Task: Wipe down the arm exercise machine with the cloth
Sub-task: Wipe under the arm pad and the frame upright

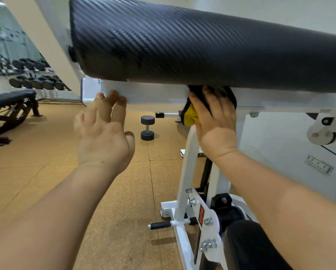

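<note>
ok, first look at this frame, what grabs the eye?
The big black weave-textured padded arm rest spans the top. Just under it, the right hand presses a yellow and black cloth flat against the white metal frame, while the left hand reaches up with straight fingers to the frame's lower edge. A small black dumbbell sits on the brown floor between them.

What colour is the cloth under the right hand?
The cloth is yellow and black, seen in the head view.

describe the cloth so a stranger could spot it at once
Find the long black carbon-weave pad across the top, then the white beam just beneath it. The cloth is pressed there under the right hand, the only bright yellow thing among black and white parts.
</note>
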